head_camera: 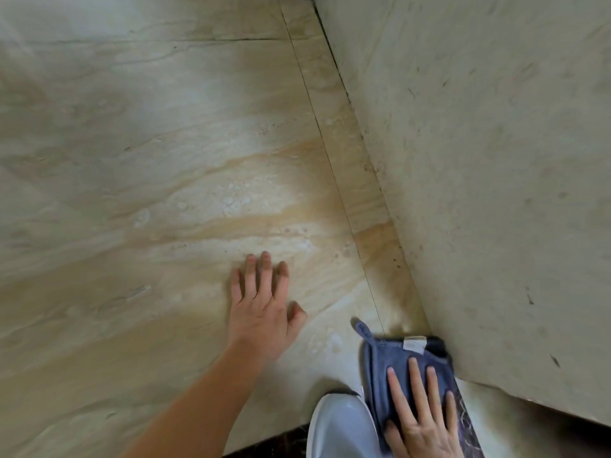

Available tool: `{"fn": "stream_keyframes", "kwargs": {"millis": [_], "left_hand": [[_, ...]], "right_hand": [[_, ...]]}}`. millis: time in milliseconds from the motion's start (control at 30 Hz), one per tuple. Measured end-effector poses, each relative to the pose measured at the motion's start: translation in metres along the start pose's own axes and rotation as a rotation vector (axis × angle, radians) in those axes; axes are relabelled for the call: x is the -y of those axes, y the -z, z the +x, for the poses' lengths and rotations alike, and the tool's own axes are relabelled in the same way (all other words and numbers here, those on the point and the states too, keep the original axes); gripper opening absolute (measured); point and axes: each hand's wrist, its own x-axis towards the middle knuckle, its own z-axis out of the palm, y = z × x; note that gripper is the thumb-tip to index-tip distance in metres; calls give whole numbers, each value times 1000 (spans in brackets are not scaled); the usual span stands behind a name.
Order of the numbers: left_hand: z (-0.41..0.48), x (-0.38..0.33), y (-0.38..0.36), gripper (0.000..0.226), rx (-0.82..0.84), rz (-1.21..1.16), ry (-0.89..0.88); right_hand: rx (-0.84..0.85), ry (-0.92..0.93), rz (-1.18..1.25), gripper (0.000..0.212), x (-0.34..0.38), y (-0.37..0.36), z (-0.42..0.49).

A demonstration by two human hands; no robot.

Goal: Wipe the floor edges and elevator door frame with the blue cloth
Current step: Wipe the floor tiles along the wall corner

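The blue cloth (383, 361) lies flat on the floor at the lower right, against the foot of the beige stone wall (496, 160). It has a white label and a small loop at its far corner. My right hand (420, 411) presses down on the cloth with the fingers spread. My left hand (261, 302) rests flat on the marble floor (148, 193) to the left of the cloth, fingers apart, holding nothing. The floor edge (357, 166), a narrow tile strip with a dark joint, runs from the cloth up and away along the wall.
A white shoe tip (340, 428) sits just left of the cloth at the bottom edge. A dark stone strip (466, 421) runs under the cloth's right side. Open floor spreads to the left.
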Motion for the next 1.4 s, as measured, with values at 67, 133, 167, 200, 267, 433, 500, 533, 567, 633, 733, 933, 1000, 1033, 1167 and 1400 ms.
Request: {"fn": "stream_keyframes", "kwargs": {"millis": [67,133,167,200,267,433,500,533,567,633,733,933,1000,1033,1167,1400], "left_hand": [[0,-1,1,72,-6,5,-3],[5,-1,7,60,-42,8,-21],[10,0,9,49,-91,4,-51],[18,2,14,36,-150,-4,-81],[40,5,26,12,-252,-18,-168],[111,7,68,28,-197,-86,-170],[130,12,89,9,-99,-72,-111],[139,15,99,27,-18,-83,-44],[143,19,106,39,33,-80,-7],[151,28,123,8,66,-18,50],[159,35,148,27,109,-9,149],[183,49,177,16,250,29,75],[200,53,195,37,235,223,-45],[214,60,205,36,251,243,-82],[313,109,246,25,364,206,84],[389,100,253,26,406,-2,11]], "right_hand": [[15,21,-16,90,0,5,8],[52,66,-41,87,0,12,26],[70,78,-42,85,2,15,38],[88,89,-33,84,6,18,56],[64,126,-15,85,16,26,105],[-27,175,3,73,51,51,278],[-31,186,9,75,68,68,338],[-33,197,10,75,76,76,364],[-32,206,17,75,82,83,387],[10,213,42,74,93,97,429],[126,205,58,72,105,108,466],[222,190,28,74,109,115,473],[268,187,28,74,108,119,476],[282,182,31,74,109,120,478],[400,170,-19,77,108,128,480],[977,148,65,80,101,193,532]]}}
